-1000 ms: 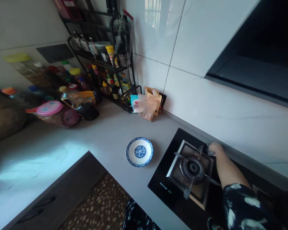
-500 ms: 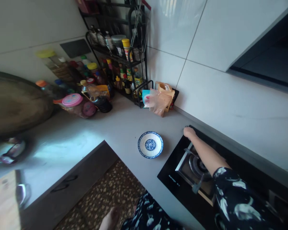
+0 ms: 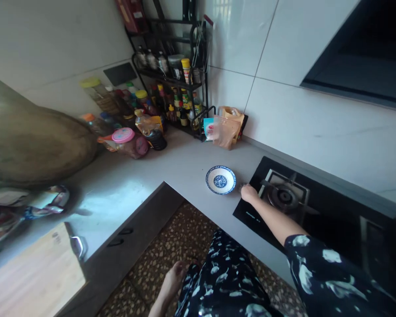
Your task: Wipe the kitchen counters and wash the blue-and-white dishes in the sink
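Your right hand (image 3: 249, 193) rests at the hob's (image 3: 251, 215) corner, just beside the blue-patterned bowl (image 3: 221, 180) on the desk (image 3: 191, 167); finger spread unclear, and the bowl looks empty.

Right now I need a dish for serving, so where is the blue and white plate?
In the head view, the blue and white plate sits on the grey counter, just left of the black hob, close beside the right hand.

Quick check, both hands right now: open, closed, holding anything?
Left hand: not in view.
Right hand: curled at the stove's left edge, beside the blue plate; whether it grips anything cannot be told.
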{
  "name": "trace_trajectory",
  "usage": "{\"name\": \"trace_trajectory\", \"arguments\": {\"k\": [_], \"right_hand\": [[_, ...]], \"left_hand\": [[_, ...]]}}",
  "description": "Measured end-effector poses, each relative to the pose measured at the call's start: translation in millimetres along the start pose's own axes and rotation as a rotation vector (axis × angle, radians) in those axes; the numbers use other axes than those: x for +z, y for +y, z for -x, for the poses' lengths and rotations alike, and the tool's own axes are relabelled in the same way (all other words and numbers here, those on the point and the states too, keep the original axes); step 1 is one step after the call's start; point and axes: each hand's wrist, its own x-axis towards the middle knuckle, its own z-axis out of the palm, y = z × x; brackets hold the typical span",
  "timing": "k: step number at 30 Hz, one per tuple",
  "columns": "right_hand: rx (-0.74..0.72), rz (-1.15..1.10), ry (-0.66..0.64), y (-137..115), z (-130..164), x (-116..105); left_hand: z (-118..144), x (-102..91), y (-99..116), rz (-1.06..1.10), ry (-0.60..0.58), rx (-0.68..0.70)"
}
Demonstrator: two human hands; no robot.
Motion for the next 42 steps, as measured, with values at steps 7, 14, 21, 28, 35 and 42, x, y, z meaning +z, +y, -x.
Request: {"name": "trace_trajectory", "arguments": {"k": [7, 14, 21, 28, 35, 42], "right_hand": [[-0.042, 0.01, 0.058, -66, 101, 64], [-0.064, -0.101, 0.044, -42, 132, 50], [0.085, -0.08, 0.077, -33, 145, 94], [-0.213, -0.428, -0.005, -175, 119, 70], [-0.107, -0.738, 0.2, -128, 152, 61], [0.627, -0.476, 0.088, 26, 129, 51]], "left_hand": [[17, -64.2, -70, -0.1, 0.015, -0.018], [21, -76.3, -95, -0.116, -0.042, 0.028], [24, -86.7, -94, -0.052, -0.016, -0.044], [15, -83.4, -100, 0.125, -0.029, -0.077], [-55, -117.0, 37, 0.484, -0.045, 0.195], [-132, -67.0, 212, 0.482, -0.155, 0.255]]}}
